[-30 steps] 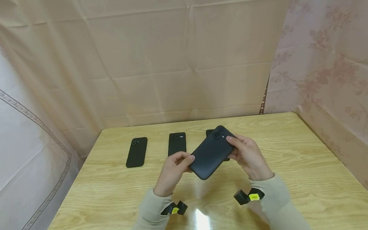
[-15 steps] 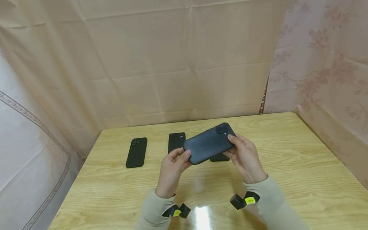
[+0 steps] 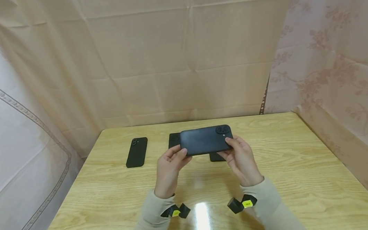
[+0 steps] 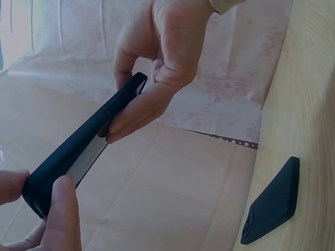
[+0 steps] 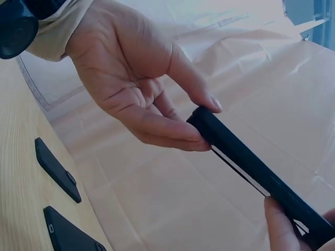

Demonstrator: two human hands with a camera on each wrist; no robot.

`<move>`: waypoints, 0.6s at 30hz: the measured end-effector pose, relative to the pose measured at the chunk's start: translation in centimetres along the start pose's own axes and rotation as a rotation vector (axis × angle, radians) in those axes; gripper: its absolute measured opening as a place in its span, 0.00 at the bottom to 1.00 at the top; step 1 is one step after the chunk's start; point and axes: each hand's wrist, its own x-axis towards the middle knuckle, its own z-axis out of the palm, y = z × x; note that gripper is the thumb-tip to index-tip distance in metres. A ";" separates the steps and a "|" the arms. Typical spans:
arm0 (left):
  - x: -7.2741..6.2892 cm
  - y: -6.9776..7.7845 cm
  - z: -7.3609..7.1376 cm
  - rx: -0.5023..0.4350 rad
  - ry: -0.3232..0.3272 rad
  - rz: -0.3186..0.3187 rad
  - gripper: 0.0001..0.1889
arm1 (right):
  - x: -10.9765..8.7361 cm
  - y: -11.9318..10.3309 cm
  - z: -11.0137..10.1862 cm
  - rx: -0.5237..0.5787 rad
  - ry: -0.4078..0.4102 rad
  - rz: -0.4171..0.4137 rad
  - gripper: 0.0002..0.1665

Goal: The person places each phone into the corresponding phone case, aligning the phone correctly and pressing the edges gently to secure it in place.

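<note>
A dark blue-black smartphone (image 3: 201,142), its camera end to the right, is held sideways above the table with its back towards the head view. My left hand (image 3: 169,171) pinches its left end near the lower corner, thumb on the back. At the camera end my right hand (image 3: 243,160) grips it between thumb and fingers. Seen edge-on in the left wrist view, the phone (image 4: 86,141) shows a pale, reflecting front. Behind it on the table, a middle black phone (image 3: 173,140) and a right one (image 3: 216,157) are partly hidden.
A third black phone (image 3: 137,153) lies back up at the left of the wooden table (image 3: 113,202). Beige cloth (image 3: 150,61) hangs behind the table's far edge, and a floral cloth (image 3: 334,62) hangs along the right side.
The held phone has turned from a steep slant to nearly level, its left end rising. Both hands still grip it, the left slightly higher, the right slightly inward. The table phones stay put.
</note>
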 end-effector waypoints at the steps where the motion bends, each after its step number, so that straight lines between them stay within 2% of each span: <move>1: 0.0 0.0 0.0 0.002 0.006 0.009 0.20 | 0.0 0.0 0.0 -0.016 -0.010 0.004 0.09; 6: 0.1 0.1 -0.3 0.014 0.022 0.031 0.19 | 0.2 -0.4 -0.4 -0.120 -0.070 0.021 0.11; 11: 0.2 0.4 -0.6 0.011 0.029 0.028 0.20 | 0.4 -0.7 -1.0 -0.169 -0.152 0.044 0.10; 18: 0.3 0.7 -0.9 0.012 0.025 0.010 0.17 | 0.6 -1.1 -1.8 -0.235 -0.232 0.060 0.28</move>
